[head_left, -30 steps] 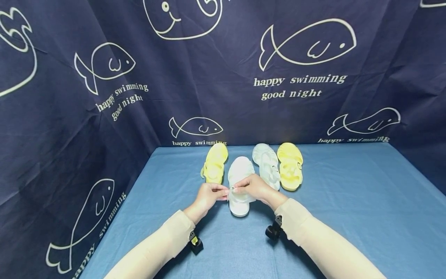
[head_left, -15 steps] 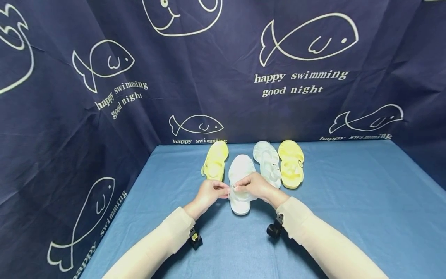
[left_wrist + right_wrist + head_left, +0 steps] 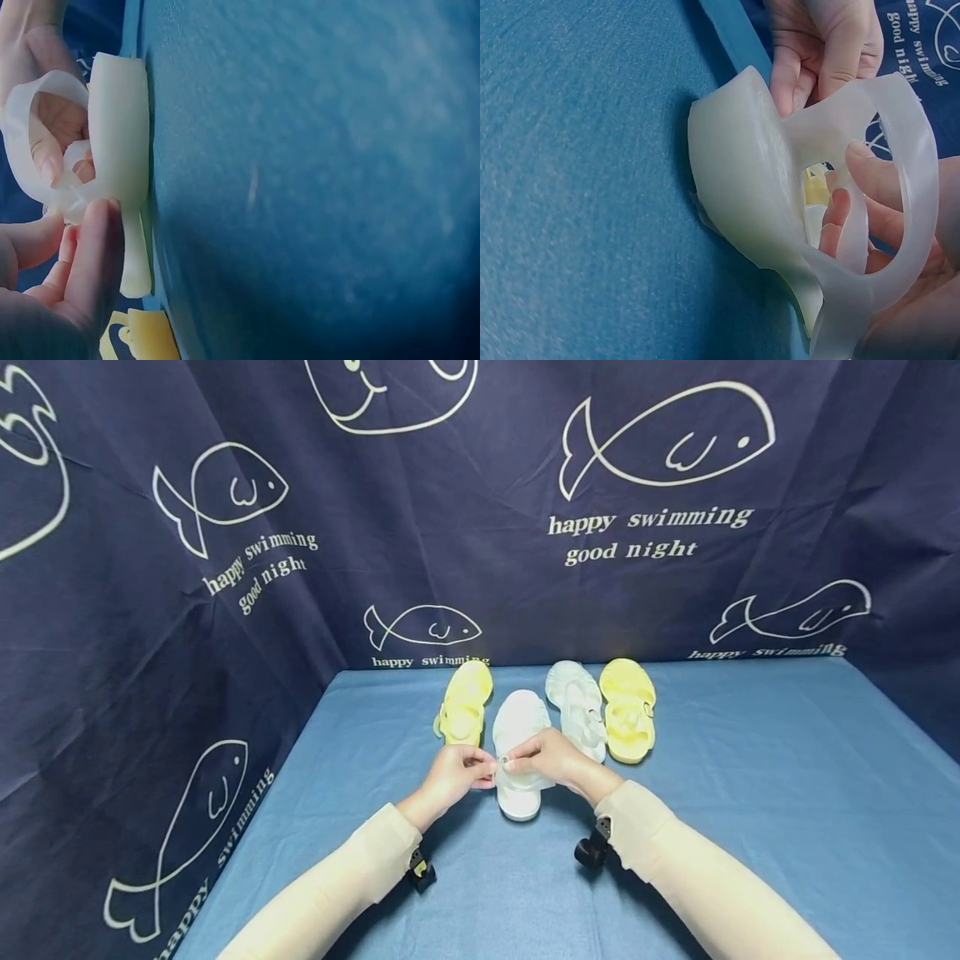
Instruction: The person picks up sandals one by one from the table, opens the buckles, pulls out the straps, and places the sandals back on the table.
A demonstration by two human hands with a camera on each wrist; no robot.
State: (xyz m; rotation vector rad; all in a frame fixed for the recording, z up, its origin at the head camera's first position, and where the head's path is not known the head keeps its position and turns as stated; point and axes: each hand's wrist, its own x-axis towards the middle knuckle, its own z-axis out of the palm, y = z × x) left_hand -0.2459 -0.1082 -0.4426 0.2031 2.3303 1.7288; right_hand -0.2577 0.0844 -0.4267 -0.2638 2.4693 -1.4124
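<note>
A white translucent sandal (image 3: 521,714) lies on the blue cloth, toe pointing away from me, heel (image 3: 731,165) nearest. At its left side both hands meet over the strap. My left hand (image 3: 450,774) pinches the strap's edge between thumb and fingers, close beside the sole in the left wrist view. From the right, my right hand (image 3: 553,758) reaches across the sandal and pinches the strap near a small round buckle (image 3: 503,762). In the right wrist view the looped heel strap (image 3: 919,172) stands up, and the right fingers show through its openings.
A yellow sandal (image 3: 468,689) lies left of the white one, partly behind my left hand. To the right are a pale mint sandal (image 3: 564,681) and another yellow sandal (image 3: 627,747). A dark blue fish-print curtain (image 3: 480,527) hangs along the table's (image 3: 750,793) back.
The head view has tilted slightly down, so everything sits a little higher or lower in frame. Both hands keep their pinch at the strap, with only small finger shifts near the buckle.
</note>
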